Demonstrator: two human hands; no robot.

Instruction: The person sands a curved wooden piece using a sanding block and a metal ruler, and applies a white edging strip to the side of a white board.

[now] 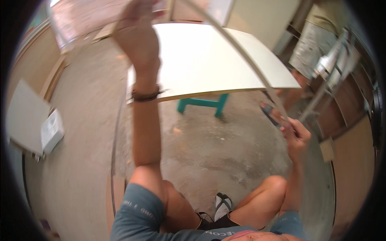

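A long, thin, pale strip (245,58) runs slantwise from my right hand up past the top of the view, across a white board. My right hand (295,134) is closed on its lower end, fingers pinched round it. High on the left is my raised left hand (138,38), blurred by motion, with its fingers at the top edge; whether it holds anything does not show. Beneath the strip lies the large white board (201,60), its near edge brownish. A green stool (203,103) stands under the board.
At right, a person in light shorts (313,46) stands near a metal ladder-like frame (327,86) and brown open shelving (337,108). A white box (52,130) and a grey panel (28,114) are on the left. Wooden panels lean along both sides of the concrete floor (209,148).
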